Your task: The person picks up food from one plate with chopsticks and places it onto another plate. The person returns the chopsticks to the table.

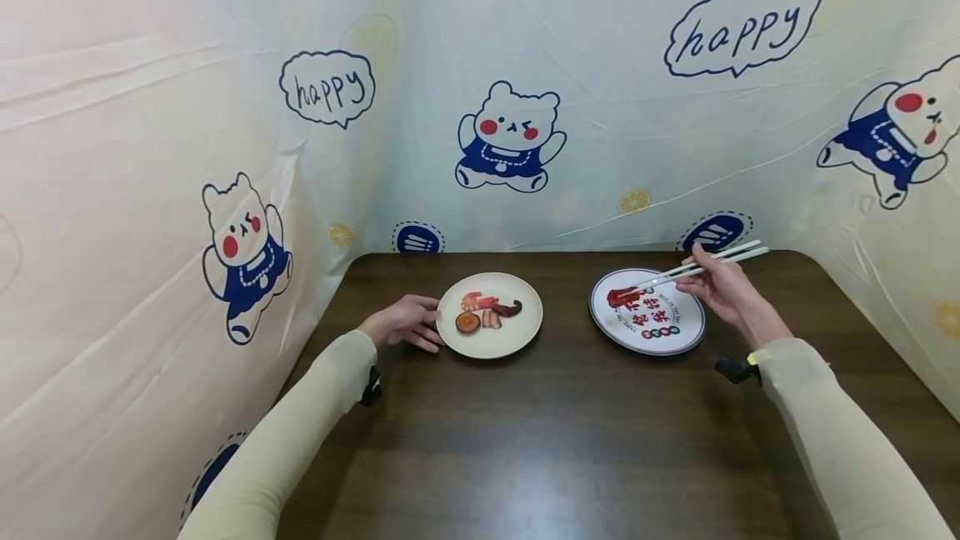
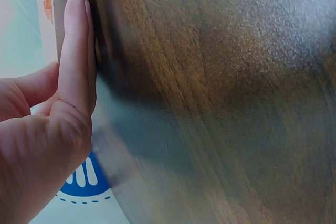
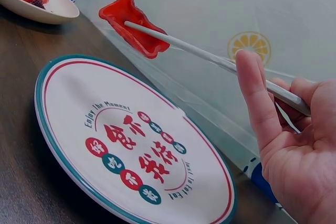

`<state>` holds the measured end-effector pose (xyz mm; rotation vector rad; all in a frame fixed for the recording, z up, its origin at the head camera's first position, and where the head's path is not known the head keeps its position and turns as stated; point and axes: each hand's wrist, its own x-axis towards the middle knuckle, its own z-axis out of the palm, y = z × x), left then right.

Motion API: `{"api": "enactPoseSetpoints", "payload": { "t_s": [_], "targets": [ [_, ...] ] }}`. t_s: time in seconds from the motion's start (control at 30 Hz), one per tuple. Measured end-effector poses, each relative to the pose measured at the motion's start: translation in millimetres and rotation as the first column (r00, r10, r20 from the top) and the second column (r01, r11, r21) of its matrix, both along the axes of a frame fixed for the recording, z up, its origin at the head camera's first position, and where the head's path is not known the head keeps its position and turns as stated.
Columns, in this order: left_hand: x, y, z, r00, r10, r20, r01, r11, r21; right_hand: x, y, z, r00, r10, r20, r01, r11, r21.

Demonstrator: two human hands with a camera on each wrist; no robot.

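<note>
My right hand [image 1: 723, 286] holds a pair of pale chopsticks [image 1: 738, 252], their rear ends sticking out beyond it. Between their tips is a red, wavy-edged piece of food [image 3: 126, 22], lifted above a white plate [image 3: 68, 85] with red lettering and a blue-green rim. At the left, my left hand [image 1: 405, 323] touches the rim of a cream plate [image 1: 491, 348], its fingers fairly straight in the left wrist view. This plate bears a shrimp [image 1: 478, 302], a round brown slice [image 1: 468, 322], small pinkish-brown pieces [image 1: 491, 320] and a dark curved piece [image 1: 508, 309].
Both plates stand near the back of a dark wooden table [image 1: 525, 440], with a gap between them. Around its back and sides hangs a pale curtain [image 1: 600, 140] printed with bears and "happy" bubbles. Dark wrist devices [image 1: 738, 369] are strapped over the sleeves.
</note>
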<state>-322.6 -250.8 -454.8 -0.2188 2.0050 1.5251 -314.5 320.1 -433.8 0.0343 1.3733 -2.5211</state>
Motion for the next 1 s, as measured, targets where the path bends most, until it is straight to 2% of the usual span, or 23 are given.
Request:
{"api": "enactPoseSetpoints", "payload": {
  "t_s": [0.33, 0.63, 1.0],
  "targets": [
    [-0.3, -0.8, 0.3, 1.0, -0.004, -0.003, 0.004, 1.0, 0.005, -4.9, -12, 0.6, 0.999, 0.017, -0.028, -0.018, 1.0, -0.016],
    [2.9, -1.1, -0.9, 1.0, -0.019, -0.008, 0.019, 1.0, 0.004, -5.0, -26, -3.4, 0.999, 0.041, 0.0, -0.041, 0.999, 0.008],
    [2.0, -0.6, 0.2, 1.0, -0.015, -0.011, 0.015, 1.0, 0.004, -10.3, -44, -6.0, 0.999, 0.038, -0.021, -0.037, 0.999, 0.023]
  ]
}}
